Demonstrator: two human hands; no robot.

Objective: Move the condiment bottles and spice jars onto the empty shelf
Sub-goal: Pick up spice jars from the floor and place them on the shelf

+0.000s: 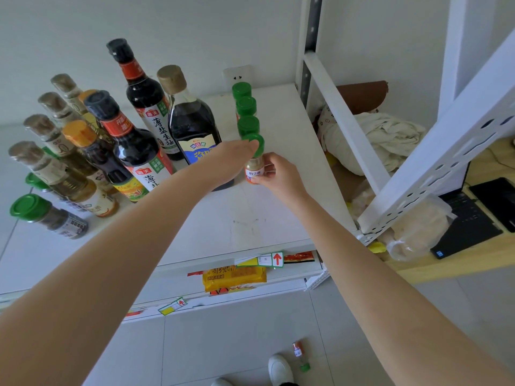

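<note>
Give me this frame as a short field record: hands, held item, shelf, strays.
left hand: on the green cap of the held jar
right hand: grips the held jar's body
held jar: upright, front of a row of four green-capped jars
shelf: dark bottles left of the row
floor jar: lying near a white shoe

Bare forearms, no sleeves; white shoes point(280, 369) below

Blue-labelled bottle point(195, 129) base behind forearm
</note>
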